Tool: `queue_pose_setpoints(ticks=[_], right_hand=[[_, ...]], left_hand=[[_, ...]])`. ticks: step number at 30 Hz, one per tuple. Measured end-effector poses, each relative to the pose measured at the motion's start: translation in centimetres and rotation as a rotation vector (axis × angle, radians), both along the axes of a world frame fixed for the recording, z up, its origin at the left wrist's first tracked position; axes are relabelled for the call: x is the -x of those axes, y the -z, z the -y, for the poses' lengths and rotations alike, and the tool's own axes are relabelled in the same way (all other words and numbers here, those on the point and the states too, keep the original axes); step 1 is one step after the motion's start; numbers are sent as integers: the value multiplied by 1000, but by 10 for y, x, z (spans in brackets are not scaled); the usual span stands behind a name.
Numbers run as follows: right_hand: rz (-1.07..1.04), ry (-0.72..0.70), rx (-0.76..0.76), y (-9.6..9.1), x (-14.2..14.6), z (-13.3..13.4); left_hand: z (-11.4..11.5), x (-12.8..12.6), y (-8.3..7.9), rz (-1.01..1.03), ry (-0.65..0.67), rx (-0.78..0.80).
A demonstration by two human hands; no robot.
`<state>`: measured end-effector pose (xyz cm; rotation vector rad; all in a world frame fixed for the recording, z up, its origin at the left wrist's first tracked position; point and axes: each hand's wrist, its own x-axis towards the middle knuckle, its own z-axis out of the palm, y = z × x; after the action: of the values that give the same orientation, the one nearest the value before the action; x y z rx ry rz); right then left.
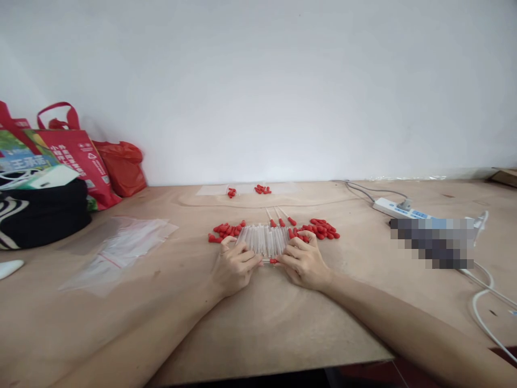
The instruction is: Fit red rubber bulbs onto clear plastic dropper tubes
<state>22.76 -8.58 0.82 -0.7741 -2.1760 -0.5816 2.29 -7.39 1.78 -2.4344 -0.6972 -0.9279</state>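
A row of clear plastic tubes [264, 238] lies side by side in the middle of the wooden table [262, 323]. My left hand [234, 267] rests at the row's left end with fingers curled against the tubes. My right hand [302, 262] presses in from the right end the same way, so the row sits between both hands. Small red caps [226, 230] are scattered left of the tubes, and more red caps [323, 229] lie to the right. Three tubes with red caps fitted [280, 218] lie just behind the row.
Clear plastic bags [121, 245] lie flat at the left. Red shopping bags [81, 151] and a black bag [40, 213] stand at the far left by the wall. A white power strip [398, 207] with cables sits at the right. A few more red caps [262, 189] lie near the wall.
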Motion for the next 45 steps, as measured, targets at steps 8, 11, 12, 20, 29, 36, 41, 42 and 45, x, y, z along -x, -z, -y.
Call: queue_pose_setpoints(ticks=[8, 11, 12, 20, 29, 36, 41, 42, 45], right_hand=[[-54, 24, 60, 3, -21, -2], [-189, 110, 144, 3, -38, -7], [-239, 146, 170, 2, -42, -10], [-536, 526, 366, -4, -80, -40], [-793, 775, 739, 0, -127, -53], [-737, 861, 784, -8, -130, -50], [-701, 811, 821, -8, -132, -48], [-687, 797, 825, -7, -131, -48], [-644, 784, 855, -5, -132, -48]], left_hand=[[-6, 19, -2, 44, -46, -13], [-11, 35, -1, 52, -103, -25], [-12, 39, 0, 48, -102, -18], [-23, 28, 12, 151, -187, 181], [-44, 27, 14, 275, -207, 222], [-39, 26, 14, 287, -198, 342], [-35, 24, 9, 329, -151, 396], [-34, 24, 9, 335, -153, 397], [-34, 27, 8, 340, -166, 406]])
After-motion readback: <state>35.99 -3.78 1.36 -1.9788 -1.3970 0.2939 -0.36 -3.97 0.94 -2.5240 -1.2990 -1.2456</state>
